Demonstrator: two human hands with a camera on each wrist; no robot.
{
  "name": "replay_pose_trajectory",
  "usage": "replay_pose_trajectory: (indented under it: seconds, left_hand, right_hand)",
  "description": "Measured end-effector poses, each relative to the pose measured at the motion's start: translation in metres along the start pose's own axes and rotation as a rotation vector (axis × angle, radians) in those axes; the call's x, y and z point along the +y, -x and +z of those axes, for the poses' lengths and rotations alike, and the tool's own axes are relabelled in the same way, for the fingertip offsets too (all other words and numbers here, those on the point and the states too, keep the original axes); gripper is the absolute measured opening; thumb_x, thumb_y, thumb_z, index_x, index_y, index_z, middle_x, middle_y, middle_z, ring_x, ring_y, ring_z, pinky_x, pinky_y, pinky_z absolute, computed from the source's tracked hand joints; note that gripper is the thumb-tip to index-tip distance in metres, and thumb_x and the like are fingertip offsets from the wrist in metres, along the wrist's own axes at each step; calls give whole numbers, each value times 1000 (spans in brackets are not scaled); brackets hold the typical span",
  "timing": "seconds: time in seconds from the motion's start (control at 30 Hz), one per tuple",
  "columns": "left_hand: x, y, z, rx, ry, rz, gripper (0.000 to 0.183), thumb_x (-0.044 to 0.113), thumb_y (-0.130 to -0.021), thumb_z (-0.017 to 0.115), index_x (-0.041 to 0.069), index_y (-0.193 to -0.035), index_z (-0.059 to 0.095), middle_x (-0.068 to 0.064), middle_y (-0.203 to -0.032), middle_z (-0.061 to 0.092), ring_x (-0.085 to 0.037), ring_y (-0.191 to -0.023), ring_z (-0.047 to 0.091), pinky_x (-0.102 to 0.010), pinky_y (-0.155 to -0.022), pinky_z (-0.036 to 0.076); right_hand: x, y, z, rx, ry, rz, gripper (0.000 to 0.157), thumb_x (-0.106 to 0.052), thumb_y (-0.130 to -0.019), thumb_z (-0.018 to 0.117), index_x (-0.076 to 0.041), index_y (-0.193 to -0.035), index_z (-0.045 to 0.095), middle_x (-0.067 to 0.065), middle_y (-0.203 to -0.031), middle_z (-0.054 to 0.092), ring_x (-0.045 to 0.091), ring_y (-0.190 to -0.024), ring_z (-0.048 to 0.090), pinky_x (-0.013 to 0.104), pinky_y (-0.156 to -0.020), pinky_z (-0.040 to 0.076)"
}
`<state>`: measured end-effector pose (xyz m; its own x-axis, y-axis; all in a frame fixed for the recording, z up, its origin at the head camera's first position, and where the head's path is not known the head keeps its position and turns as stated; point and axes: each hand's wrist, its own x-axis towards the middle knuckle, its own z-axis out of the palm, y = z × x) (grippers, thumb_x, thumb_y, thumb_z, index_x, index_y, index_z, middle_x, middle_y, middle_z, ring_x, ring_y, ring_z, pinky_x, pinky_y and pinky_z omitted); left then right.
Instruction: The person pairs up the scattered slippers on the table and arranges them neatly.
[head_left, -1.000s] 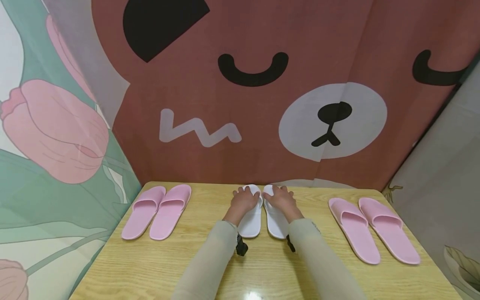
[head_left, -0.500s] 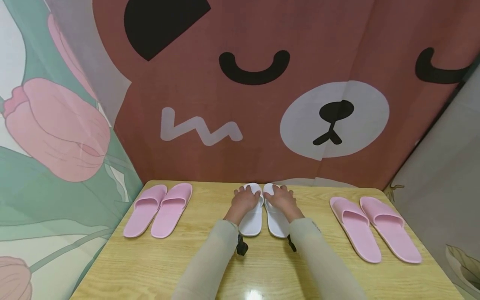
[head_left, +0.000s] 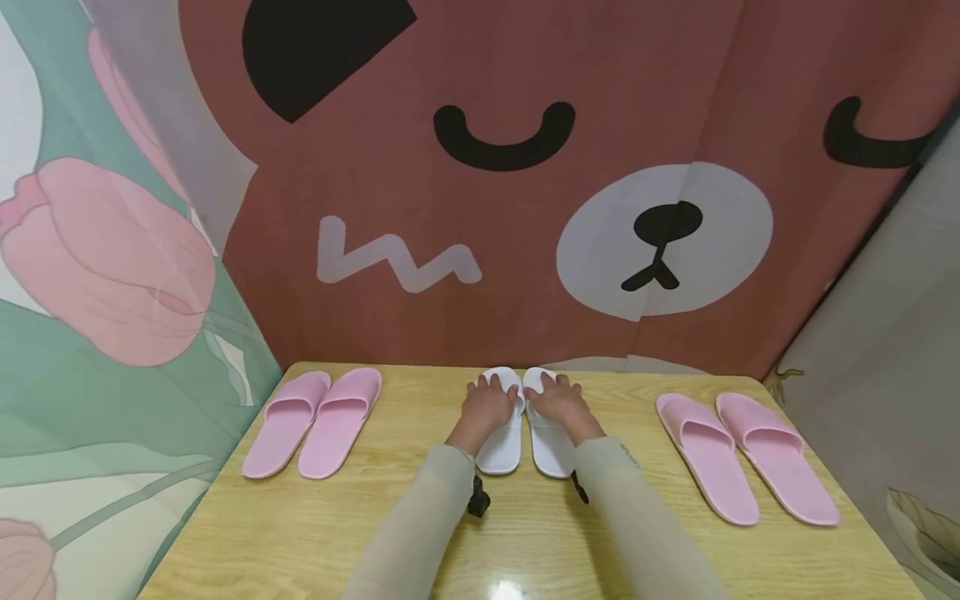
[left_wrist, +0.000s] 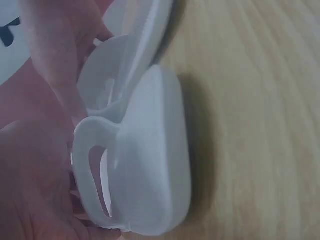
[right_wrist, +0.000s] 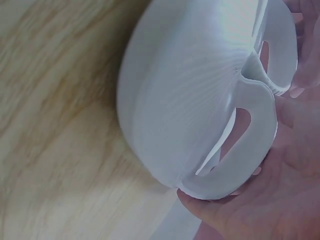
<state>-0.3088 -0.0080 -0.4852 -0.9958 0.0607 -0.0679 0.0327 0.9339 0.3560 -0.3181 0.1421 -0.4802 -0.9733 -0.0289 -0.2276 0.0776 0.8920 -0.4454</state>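
Two white slippers lie side by side at the back of the wooden table, toes toward the wall. My left hand [head_left: 487, 404] grips the left white slipper [head_left: 504, 450] over its strap, thumb on the inner side and fingers on the outer side. In the same way my right hand [head_left: 562, 402] holds the right white slipper [head_left: 550, 446] by its strap. The left wrist view shows the open heel end of the left white slipper [left_wrist: 142, 170] close over the wood. In the right wrist view, fingers lie around the strap of the right white slipper [right_wrist: 185, 100].
A pair of pink slippers [head_left: 341, 433] lies on the left of the wooden table [head_left: 300, 533]. Another pink pair [head_left: 720, 475] rests on the right. Behind stands a brown cloth wall [head_left: 390, 333] with a bear face; a floral cloth [head_left: 112, 267] hangs at the left.
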Motion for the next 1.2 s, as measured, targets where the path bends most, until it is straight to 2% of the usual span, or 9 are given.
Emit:
replay_pose_trajectory:
  seconds: [0.23,0.5,0.9,1.2]
  left_hand:
    - [-5,5,2,19,-17,9,65,45,-108,32,-4,-149,43,-28,-152,42,-45,-136,42,-52,-104,46]
    - [-6,7,6,61,-49,44,65,44,-108,32,-7,-146,45,-30,-150,43,-46,-133,43,-51,-102,47]
    - [-6,10,12,50,-58,30,67,45,-109,29,-7,-150,39,-30,-154,38,-46,-134,42,-52,-102,48]
    - [-9,3,5,21,37,46,69,50,-109,27,-1,-155,35,-26,-158,34,-46,-140,37,-55,-104,45]
  right_hand:
    - [-5,5,5,-11,8,-15,71,-49,-106,36,-3,-159,27,30,-159,24,58,-144,18,66,-113,27]
    - [-6,8,5,-6,16,0,70,-50,-106,32,-4,-159,27,27,-161,23,55,-145,18,65,-112,30]
    - [-4,12,11,17,11,-11,70,-49,-106,33,-5,-160,26,27,-162,23,56,-144,20,66,-110,31]
    - [0,7,7,62,-43,-2,72,-52,-105,36,-6,-160,27,27,-161,23,54,-144,23,69,-109,31]
